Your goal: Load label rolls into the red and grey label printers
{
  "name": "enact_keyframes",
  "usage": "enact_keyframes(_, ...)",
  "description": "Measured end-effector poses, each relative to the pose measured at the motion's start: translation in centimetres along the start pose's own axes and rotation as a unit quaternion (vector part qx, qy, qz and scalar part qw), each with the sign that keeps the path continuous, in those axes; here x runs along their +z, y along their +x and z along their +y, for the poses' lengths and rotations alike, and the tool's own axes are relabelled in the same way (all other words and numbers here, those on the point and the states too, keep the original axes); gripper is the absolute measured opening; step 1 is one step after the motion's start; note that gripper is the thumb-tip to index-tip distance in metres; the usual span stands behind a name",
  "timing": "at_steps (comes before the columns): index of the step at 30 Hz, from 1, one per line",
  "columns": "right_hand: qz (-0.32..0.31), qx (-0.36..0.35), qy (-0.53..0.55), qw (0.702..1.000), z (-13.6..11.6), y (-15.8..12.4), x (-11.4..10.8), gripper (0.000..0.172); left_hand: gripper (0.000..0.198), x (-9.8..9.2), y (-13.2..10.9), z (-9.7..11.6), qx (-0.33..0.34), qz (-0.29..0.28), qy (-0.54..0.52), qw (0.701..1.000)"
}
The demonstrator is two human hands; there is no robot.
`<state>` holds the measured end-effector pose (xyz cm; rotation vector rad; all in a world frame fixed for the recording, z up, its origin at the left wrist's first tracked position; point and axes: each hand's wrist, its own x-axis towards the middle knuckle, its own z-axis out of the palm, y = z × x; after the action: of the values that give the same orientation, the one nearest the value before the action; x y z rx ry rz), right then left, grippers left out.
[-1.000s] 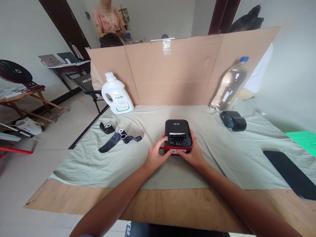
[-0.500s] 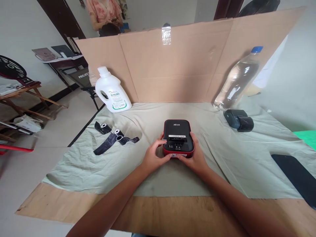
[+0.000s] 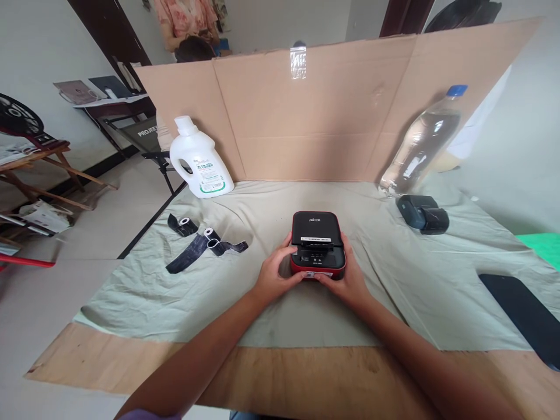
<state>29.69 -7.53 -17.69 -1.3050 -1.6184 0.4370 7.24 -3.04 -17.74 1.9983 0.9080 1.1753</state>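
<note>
A small black and red printer (image 3: 317, 236) lies flat on the pale green cloth (image 3: 245, 303) in the middle of the table. My left hand (image 3: 275, 276) grips its near left side, thumb curled over the top edge. My right hand (image 3: 347, 277) clasps its near right side, fingers wrapped round the corner. Two small paper rolls with black strips (image 3: 205, 245) lie unrolled on the cloth to the left, apart from both hands.
A white detergent bottle (image 3: 198, 161) stands at the back left and a clear water bottle (image 3: 420, 143) leans at the back right against the cardboard screen (image 3: 315, 116). A second dark printer (image 3: 422, 213) and a black phone (image 3: 520, 312) lie to the right. A person stands beyond the screen.
Both hands stay on the printer. The view tilted and the printer shifted very slightly; my left thumb moved a little along its top edge.
</note>
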Motion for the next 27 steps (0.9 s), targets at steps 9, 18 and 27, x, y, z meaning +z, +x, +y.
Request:
enact_keyframes(9, -0.025, -0.015, 0.003, 1.0, -0.2, 0.2, -0.9, 0.107, 0.053, -0.1, -0.5, 0.5, 0.01, 0.008, 0.006, 1.0)
enact_keyframes(18, -0.022, 0.018, 0.016, 0.999, -0.1, 2.6, -2.4, 0.065, 0.051, -0.1, -0.5, 0.5, 0.018, 0.012, -0.008, 1.0)
enact_keyframes(27, -0.121, -0.014, -0.184, 0.975, -2.9, 8.9, -3.4, 0.035, 0.049, -0.2, -0.3, 0.5, 0.035, 0.01, 0.003, 0.999)
